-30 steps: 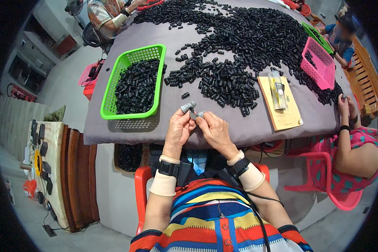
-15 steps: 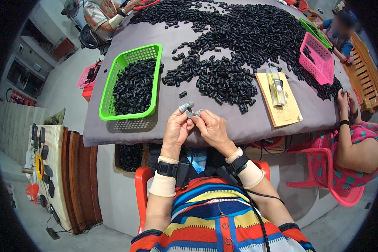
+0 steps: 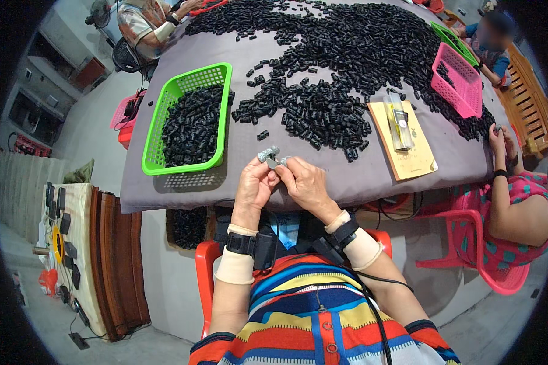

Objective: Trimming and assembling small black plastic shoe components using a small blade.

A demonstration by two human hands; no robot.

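Observation:
My left hand (image 3: 253, 185) and my right hand (image 3: 307, 186) meet just over the table's near edge, fingers closed in a pinch. A small flat grey piece (image 3: 273, 163), blade-like, shows between the thumbs. Against it is a small dark part, mostly covered by the fingers. Which hand bears the grey piece is hard to make out. Grey speckled wraps cover fingertips on both hands. Left of them, a green basket (image 3: 147, 159) holds many small black cylindrical parts (image 3: 193, 125). A large pile of similar black parts (image 3: 326, 118) spreads beyond my hands.
A yellowish board (image 3: 417, 165) with a clear plastic case (image 3: 400, 129) lies to the right on the grey tablecloth (image 3: 249, 61). A pink basket (image 3: 463, 94) stands farther right. Other people sit around the table, one beside a pink chair (image 3: 478, 243).
The view has shifted slightly. My hands stay together in nearly the same pose, with the flat grey piece turned a little between the fingers.

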